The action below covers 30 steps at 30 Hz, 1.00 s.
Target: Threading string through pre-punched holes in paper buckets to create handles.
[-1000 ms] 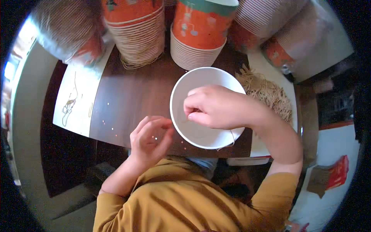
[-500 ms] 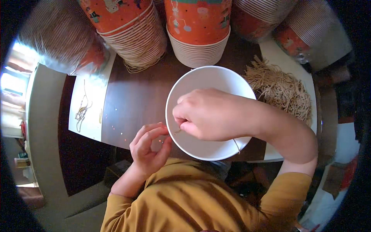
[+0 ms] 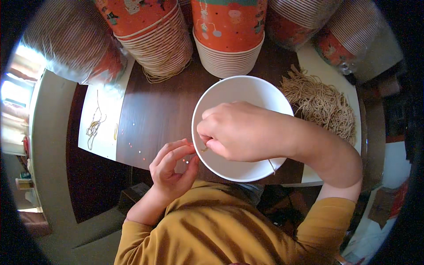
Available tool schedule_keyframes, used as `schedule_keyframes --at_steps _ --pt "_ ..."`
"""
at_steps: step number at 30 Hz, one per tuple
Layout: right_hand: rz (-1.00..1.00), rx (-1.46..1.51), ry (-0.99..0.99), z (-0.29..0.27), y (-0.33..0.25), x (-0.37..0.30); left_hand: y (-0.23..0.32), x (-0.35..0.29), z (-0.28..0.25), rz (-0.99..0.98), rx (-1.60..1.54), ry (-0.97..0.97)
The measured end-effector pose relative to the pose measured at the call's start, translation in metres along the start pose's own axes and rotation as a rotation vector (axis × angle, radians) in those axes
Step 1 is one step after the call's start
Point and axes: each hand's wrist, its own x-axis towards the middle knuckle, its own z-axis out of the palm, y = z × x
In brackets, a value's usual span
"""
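A white-lined paper bucket (image 3: 243, 90) stands in front of me with its mouth facing up. My right hand (image 3: 227, 131) reaches inside it, thumb and fingers pinched on a tan cord (image 3: 204, 149) near the left inner wall. Only a short bit of that cord shows below the fingertips. Another piece of cord (image 3: 272, 166) shows at the bucket's lower right rim, beyond my wrist. Outside the left wall, my left hand (image 3: 173, 165) is curved with thumb and fingers apart, its fingertips against the bucket. The bucket hides part of those tips.
Behind stand stacked orange-patterned buckets (image 3: 227, 55), with another stack (image 3: 154, 55) to their left and plastic-wrapped stacks (image 3: 73, 48) at the sides. A heap of tan cords (image 3: 320, 104) lies at right. Loose cord (image 3: 95, 121) lies on the white board at left; small specks dot the dark tabletop (image 3: 159, 110).
The view has shifted slightly. Both hands keep almost the same pose at the bucket, and the right hand still pinches the cord.
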Motion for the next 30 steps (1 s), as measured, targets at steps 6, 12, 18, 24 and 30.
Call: schedule_keyframes --at_steps 6,12,18,24,30 --pt "0.010 -0.021 0.001 0.002 0.000 0.002 0.005 0.006 0.001 0.048 0.032 0.003" --pt "0.065 0.115 0.023 0.003 -0.008 0.002 0.006 0.006 0.002 0.107 0.017 0.029" --pt "0.086 0.165 0.071 0.010 -0.009 -0.001 0.005 0.009 0.004 0.178 0.067 0.029" --pt "0.230 0.285 0.068 0.014 -0.017 -0.010 0.010 0.007 0.000 -0.106 -0.063 -0.023" --pt "0.219 0.024 0.157 0.028 -0.054 -0.036 -0.001 -0.004 -0.005 -0.576 -0.566 -0.142"
